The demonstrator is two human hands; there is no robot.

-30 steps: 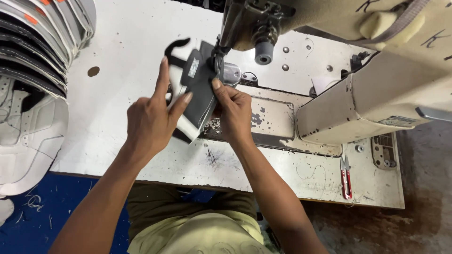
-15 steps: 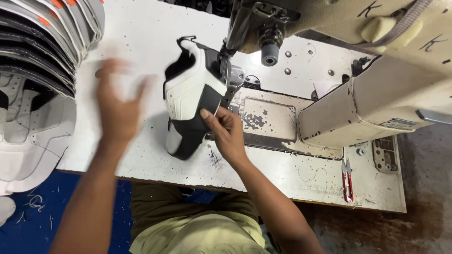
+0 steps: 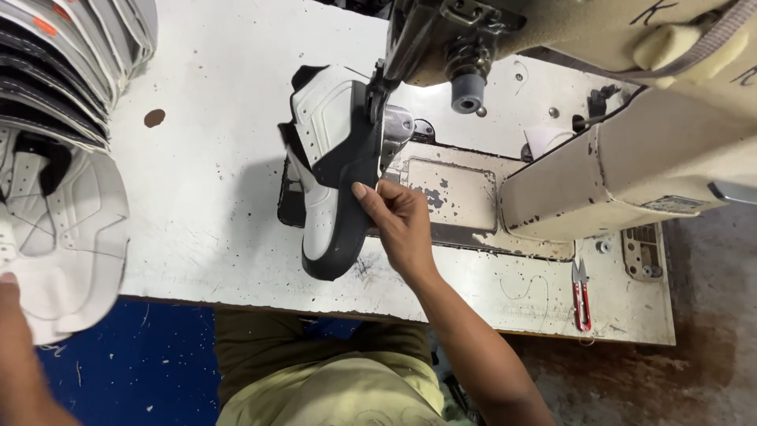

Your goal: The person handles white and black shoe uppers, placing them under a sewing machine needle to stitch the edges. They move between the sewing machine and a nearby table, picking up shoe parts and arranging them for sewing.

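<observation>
Fingers (image 3: 371, 197) of the right hand (image 3: 402, 225) pinch the black edge of a black and white shoe upper (image 3: 335, 170), thumb and fingertips pressed together on the material. The shoe upper stands tilted on the white table (image 3: 205, 205), with its top end pushed up against the needle area of the sewing machine (image 3: 599, 102) and its rounded black end hanging near the table's front edge. The machine's cream body runs across the upper right of the view, and a worn metal plate (image 3: 449, 193) lies flat just beside the hand.

The left hand (image 3: 8, 288) shows only as a sliver at the far left edge, touching or just beside a stack of white shoe uppers (image 3: 55, 229); whether it is spread or closed cannot be told. More stacked pieces (image 3: 71, 55) with black and white edges sit at the upper left corner.

A pair of small red thread snips (image 3: 581, 293) lies on the table to the right, well apart from both hands. A small brown hole (image 3: 154, 118) marks the tabletop left of the shoe upper.
</observation>
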